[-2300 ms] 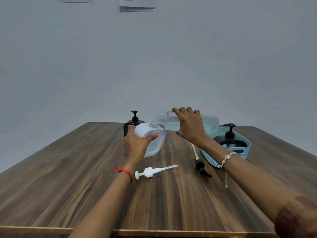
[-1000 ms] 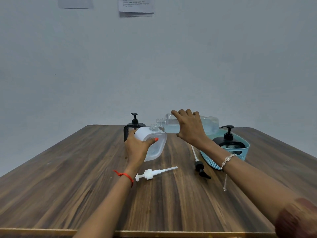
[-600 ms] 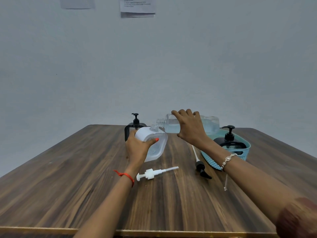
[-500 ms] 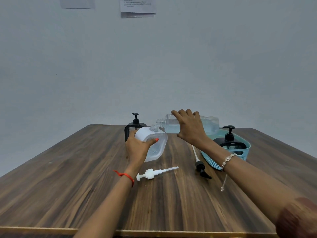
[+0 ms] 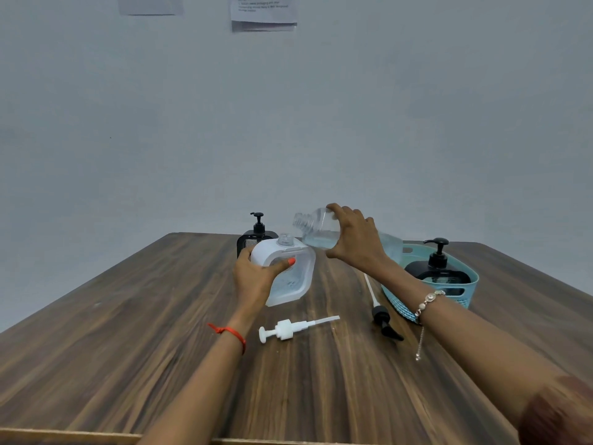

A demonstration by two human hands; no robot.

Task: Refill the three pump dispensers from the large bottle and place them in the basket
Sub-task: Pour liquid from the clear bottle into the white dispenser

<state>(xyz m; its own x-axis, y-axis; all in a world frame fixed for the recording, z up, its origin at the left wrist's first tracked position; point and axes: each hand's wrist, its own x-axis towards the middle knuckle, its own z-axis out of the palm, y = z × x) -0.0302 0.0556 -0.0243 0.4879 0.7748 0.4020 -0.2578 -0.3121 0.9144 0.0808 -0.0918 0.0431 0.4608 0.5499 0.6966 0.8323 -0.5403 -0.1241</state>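
Right hand (image 5: pixel 354 240) grips the large bottle (image 5: pixel 316 234) from above, fingers curled over its shoulder and thumb beneath. Left hand (image 5: pixel 256 277) wraps around the white dispenser (image 5: pixel 290 277), thumb lying across its front.

Both arms reach over a dark wooden table (image 5: pixel 128 332) that fills the lower half of the view, with a plain grey wall (image 5: pixel 288 123) behind it. A teal basket (image 5: pixel 399 301) with lattice sides sits on the right of the table, just behind the right forearm.

The large bottle is clear and held off the table at a tilt. Its uncapped mouth points left and sits higher than its base, with clear liquid in its lower part. The mouth is just above and to the right of the white dispenser's open neck, not touching it.

The white dispenser rests on the table near the centre, its pump off. One black dispenser (image 5: pixel 438 273), pump on, stands inside the basket. A second black dispenser (image 5: pixel 256 237), pump also on, stands on the table just behind the white one.

A white pump (image 5: pixel 288 329) lies on the table in front of the white dispenser. A black pump (image 5: pixel 382 319) with a long tube lies beside the basket.

A beaded bracelet (image 5: pixel 428 300) circles the right wrist and a red thread (image 5: pixel 229 332) the left. Two paper sheets (image 5: pixel 263 14) hang at the top of the wall.
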